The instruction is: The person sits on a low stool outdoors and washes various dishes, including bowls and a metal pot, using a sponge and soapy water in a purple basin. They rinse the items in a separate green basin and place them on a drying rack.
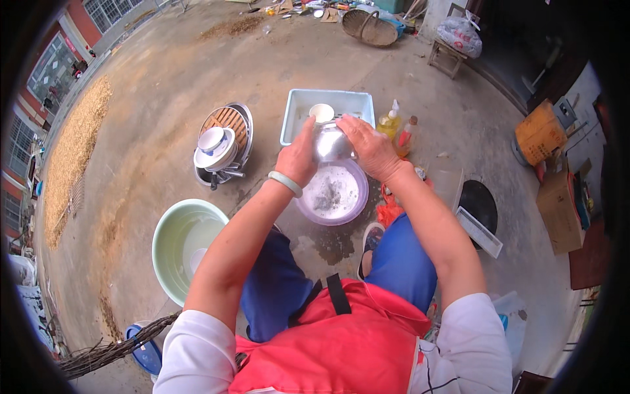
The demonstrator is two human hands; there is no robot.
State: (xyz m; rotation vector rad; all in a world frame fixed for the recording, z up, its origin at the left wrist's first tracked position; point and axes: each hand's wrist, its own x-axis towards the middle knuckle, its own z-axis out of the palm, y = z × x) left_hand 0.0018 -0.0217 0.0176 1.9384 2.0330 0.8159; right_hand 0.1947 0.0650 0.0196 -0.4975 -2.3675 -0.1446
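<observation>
Between my two hands is a shiny metal bowl [333,143]. My left hand [298,156], with a pale bangle at the wrist, is closed on its left side. My right hand [371,148] grips its upper right edge. Just below the bowl stands a purple basin [359,203] full of white suds and greyish water. Beyond my hands is a light blue rectangular tub [361,104] with a small whitish bowl [321,112] in it; my hands hide part of the tub. What touches the bowl's far side is hidden.
Stacked bowls [213,148] and a slatted wooden piece sit on a metal tray [247,125] to the left. A pale green basin [172,217] of water stands near my left arm. Bottles of yellow [390,123] and orange liquid [407,136] stand right of the tub. A black pan [482,205] lies farther right.
</observation>
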